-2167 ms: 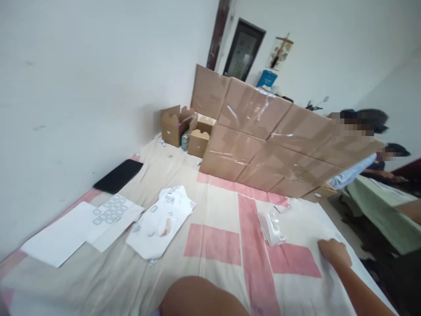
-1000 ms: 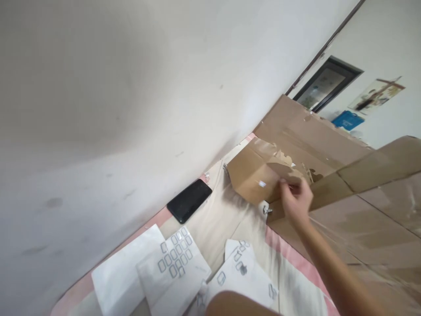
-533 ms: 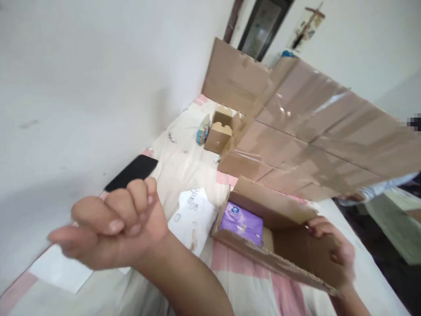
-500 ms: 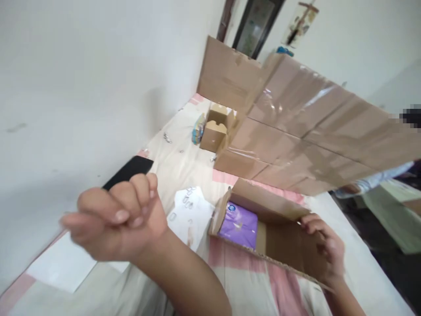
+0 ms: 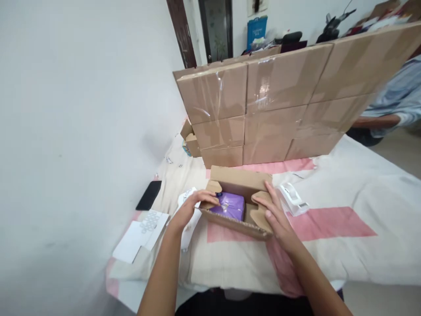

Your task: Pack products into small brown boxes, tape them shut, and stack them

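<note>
A small open cardboard box (image 5: pixel 238 226) lies in front of me on the bed cover, with a purple packet (image 5: pixel 232 205) inside towards its left end. My left hand (image 5: pixel 188 210) is at the box's left end, fingers bent over the left side flap (image 5: pixel 213 186). At the other end, my right hand (image 5: pixel 276 215) holds the box by its right side flap (image 5: pixel 261 216), its fingers long and slightly apart. Both side flaps lean inwards, and the long back flap stands up. The left thumb is hidden.
A wall of taped cardboard (image 5: pixel 272 109) stands behind the box. A white tape dispenser (image 5: pixel 292 199) sits to the right. White papers (image 5: pixel 141 235) and a black flat object (image 5: pixel 149 195) lie at the left. Another person's sleeve (image 5: pixel 401 92) shows at far right.
My left hand has come down from a raised, closed pose to the box's left end. My right hand stays at the right end. The side flaps now lean inwards, and the view has levelled.
</note>
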Motion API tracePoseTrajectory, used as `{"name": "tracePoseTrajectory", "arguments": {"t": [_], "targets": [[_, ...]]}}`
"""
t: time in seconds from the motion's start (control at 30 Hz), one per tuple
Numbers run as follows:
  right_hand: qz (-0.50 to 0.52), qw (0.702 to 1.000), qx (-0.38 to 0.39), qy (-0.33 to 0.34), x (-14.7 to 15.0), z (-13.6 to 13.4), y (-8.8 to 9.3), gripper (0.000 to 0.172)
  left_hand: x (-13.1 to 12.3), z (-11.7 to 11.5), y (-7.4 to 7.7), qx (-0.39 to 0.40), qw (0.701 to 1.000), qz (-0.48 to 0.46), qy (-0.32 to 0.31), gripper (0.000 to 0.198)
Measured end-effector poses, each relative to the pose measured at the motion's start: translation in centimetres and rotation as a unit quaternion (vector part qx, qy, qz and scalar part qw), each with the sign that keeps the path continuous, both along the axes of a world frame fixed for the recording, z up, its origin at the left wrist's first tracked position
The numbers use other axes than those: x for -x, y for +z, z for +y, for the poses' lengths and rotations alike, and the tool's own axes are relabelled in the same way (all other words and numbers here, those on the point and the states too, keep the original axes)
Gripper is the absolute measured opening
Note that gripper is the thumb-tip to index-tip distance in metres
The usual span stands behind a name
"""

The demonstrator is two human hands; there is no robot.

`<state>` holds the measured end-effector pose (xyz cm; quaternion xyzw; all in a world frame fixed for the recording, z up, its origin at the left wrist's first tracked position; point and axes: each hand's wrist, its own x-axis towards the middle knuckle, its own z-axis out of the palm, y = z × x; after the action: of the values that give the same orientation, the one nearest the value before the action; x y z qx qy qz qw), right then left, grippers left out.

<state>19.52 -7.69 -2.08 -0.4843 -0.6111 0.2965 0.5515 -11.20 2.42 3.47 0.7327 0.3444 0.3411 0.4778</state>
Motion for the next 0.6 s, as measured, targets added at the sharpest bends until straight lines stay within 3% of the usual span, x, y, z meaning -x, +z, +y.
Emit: {"name": "tracePoseTrajectory", "arguments": {"t": [0.07,0.13,0.17,0.23,0.3,0.37,0.4,0.5,0.6], "targets": [[-0.022,1.000,0.011,-0.005,-0.5,-0.2,0.3,0.039,-0.1,-1.9,-1.5,-0.005,0.998,-0.047,-0.045,0.105],[0.023,0.999,0.014,-0.020,-1.2,0.2,0.5,0.032,-0.6,-3.7,-2.3,-0.009,0.998,-0.048,-0.038,0.095],[0.063,0.998,0.014,-0.022,-1.5,0.6,0.5,0.029,-1.0,-4.3,-2.5,-0.010,0.999,-0.032,-0.015,0.079],[0.159,0.987,0.012,-0.015,-1.9,1.5,0.3,0.051,-2.3,-4.9,-2.9,-0.024,0.998,0.005,0.057,0.053],[0.237,0.971,-0.005,-0.022,-1.8,2.5,-0.1,0.065,-3.7,-4.6,-3.5,-0.042,0.988,0.006,0.146,0.063],[0.263,0.963,-0.031,-0.051,-1.4,3.2,-0.5,0.050,-4.8,-4.0,-4.0,-0.068,0.978,0.009,0.196,0.074],[0.264,0.961,-0.046,-0.066,-1.1,3.4,-0.7,0.039,-5.2,-3.8,-4.1,-0.088,0.975,0.025,0.202,0.068],[0.236,0.966,-0.071,-0.077,-0.7,3.5,-0.7,0.022,-6.1,-4.0,-3.0,-0.161,0.964,0.102,0.186,0.032],[0.162,0.984,-0.058,-0.052,-2.0,2.6,0.2,0.022,-7.8,-6.0,-0.6,-0.255,0.912,0.253,0.198,0.023]]}}
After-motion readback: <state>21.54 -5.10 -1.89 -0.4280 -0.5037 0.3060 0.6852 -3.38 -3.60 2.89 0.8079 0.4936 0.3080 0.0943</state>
